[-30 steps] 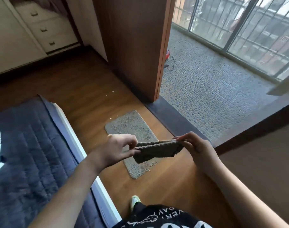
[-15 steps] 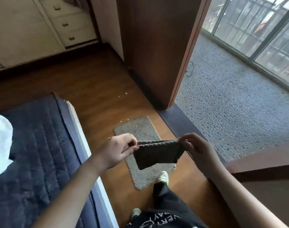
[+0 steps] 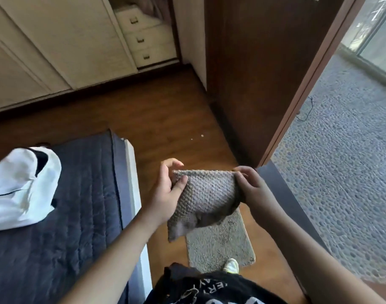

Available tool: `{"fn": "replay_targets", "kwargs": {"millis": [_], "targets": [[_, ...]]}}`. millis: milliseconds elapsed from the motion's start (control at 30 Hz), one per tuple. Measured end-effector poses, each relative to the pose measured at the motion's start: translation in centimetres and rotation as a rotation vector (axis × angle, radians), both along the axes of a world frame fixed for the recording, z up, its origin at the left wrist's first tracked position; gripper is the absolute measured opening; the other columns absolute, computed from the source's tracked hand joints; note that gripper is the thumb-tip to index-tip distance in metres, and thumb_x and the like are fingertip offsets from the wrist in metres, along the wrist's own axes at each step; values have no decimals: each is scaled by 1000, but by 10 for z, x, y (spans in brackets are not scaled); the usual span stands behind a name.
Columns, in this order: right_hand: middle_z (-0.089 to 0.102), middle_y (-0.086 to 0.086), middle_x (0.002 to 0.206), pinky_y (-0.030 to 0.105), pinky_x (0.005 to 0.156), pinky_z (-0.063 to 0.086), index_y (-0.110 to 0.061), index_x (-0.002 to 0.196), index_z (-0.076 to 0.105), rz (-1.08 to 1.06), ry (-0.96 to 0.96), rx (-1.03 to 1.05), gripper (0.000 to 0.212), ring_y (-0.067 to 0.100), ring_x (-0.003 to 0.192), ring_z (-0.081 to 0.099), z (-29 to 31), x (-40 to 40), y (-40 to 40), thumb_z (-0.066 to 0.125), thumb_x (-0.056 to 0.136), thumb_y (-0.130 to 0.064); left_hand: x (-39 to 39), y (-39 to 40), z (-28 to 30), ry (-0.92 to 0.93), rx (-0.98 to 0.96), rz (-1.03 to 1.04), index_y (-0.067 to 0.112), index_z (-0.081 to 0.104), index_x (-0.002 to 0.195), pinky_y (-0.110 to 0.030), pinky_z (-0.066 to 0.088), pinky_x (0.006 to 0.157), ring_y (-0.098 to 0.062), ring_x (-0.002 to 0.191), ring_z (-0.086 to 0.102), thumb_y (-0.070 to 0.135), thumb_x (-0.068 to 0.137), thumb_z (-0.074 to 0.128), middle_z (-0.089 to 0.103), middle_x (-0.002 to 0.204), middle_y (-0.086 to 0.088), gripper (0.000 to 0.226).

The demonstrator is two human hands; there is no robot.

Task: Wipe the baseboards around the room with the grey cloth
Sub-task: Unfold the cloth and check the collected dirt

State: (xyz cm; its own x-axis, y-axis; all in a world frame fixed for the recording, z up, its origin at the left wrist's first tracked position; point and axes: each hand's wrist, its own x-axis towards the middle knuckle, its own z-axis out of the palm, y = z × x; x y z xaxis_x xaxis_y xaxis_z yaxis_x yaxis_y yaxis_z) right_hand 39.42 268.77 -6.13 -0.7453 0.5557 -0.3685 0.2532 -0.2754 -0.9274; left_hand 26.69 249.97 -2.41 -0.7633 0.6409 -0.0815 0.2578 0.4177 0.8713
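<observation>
I hold the grey textured cloth (image 3: 206,197) stretched between both hands above the floor. My left hand (image 3: 165,189) pinches its upper left corner between thumb and fingers. My right hand (image 3: 252,187) grips its right edge. The cloth's lower left part hangs loose. A dark baseboard (image 3: 225,126) runs along the foot of the brown wooden panel ahead. Another dark baseboard (image 3: 56,102) runs under the cream wardrobe at the back left.
A bed with a dark blue quilt (image 3: 62,216) and a white bag (image 3: 23,187) lies on my left. A small grey mat (image 3: 218,244) is on the wooden floor under my foot (image 3: 231,265). An open doorway leads right onto a pebbled balcony floor (image 3: 341,161).
The cloth has unfolded from a narrow strip to a wider, hanging sheet. My view has moved forward and left, bringing the wardrobe drawers and the panel's baseboard closer.
</observation>
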Motion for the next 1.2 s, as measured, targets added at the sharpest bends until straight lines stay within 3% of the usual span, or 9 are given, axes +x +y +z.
{"fn": "replay_targets", "kwargs": {"millis": [67, 167, 300, 467, 600, 733, 833, 1067, 1200], "targets": [[69, 3, 103, 29, 82, 56, -19, 114, 65, 48, -29, -202, 22, 13, 90, 67, -2, -20, 7, 54, 100, -32, -12, 8, -2, -28, 23, 66, 31, 43, 119, -21, 45, 89, 7, 102, 53, 21, 102, 51, 53, 115, 14, 22], [74, 10, 105, 30, 78, 60, -5, 116, 67, 141, 8, -604, 35, 18, 95, 72, -9, -49, 11, 54, 97, -32, -37, 13, -6, -138, 105, 191, 33, 46, 119, -42, 42, 107, -15, 118, 54, 17, 103, 50, 54, 123, 2, 23], [71, 19, 104, 28, 73, 59, 8, 113, 64, 260, -43, -784, 36, 22, 88, 72, -22, -87, 12, 62, 86, -15, -76, 15, -9, -243, 139, 282, 46, 51, 114, -54, 48, 100, -27, 111, 60, 23, 102, 53, 58, 120, -3, 26], [70, 11, 107, 40, 93, 55, -9, 122, 62, 361, -57, -410, 29, 25, 99, 68, -36, -162, 9, 57, 96, -22, -141, 2, -35, -502, 188, 457, 39, 59, 110, -36, 57, 76, -22, 98, 69, 33, 91, 69, 68, 116, -11, 22], [68, 17, 107, 41, 81, 59, -12, 116, 60, 349, 1, -74, 19, 23, 93, 68, -26, -233, 12, 50, 103, -20, -212, -14, -51, -977, 333, 407, 11, 77, 99, -31, 59, 70, -24, 93, 73, 30, 79, 74, 73, 108, -17, 28], [67, 13, 107, 39, 80, 56, -23, 108, 62, 338, -20, 68, 15, 18, 93, 66, -16, -302, 23, 50, 103, -30, -270, -17, -60, -934, 439, 453, 17, 62, 129, -24, 57, 72, -19, 100, 72, 8, 71, 75, 75, 108, -11, 60], [73, 4, 105, 36, 83, 54, -27, 105, 68, 264, -17, 3, 16, 17, 99, 69, -15, -341, 33, 53, 102, -33, -307, -5, -59, -851, 521, 326, 23, 51, 138, -27, 56, 83, -22, 115, 66, -3, 85, 65, 70, 123, -6, 61], [74, 13, 107, 33, 78, 57, -11, 107, 73, 82, -76, -344, 21, 21, 94, 72, -17, -408, 82, 58, 98, -25, -365, 48, -38, -599, 506, 43, 37, 27, 152, -34, 37, 114, -15, 141, 42, -3, 91, 58, 44, 153, 6, 80], [70, 15, 119, 40, 77, 60, -13, 121, 67, 48, -33, -599, 33, 28, 104, 70, -23, -452, 126, 59, 96, -33, -408, 97, -38, -581, 454, 17, 43, 16, 154, -31, 29, 118, -4, 146, 30, -9, 91, 60, 28, 160, 13, 93]]}}
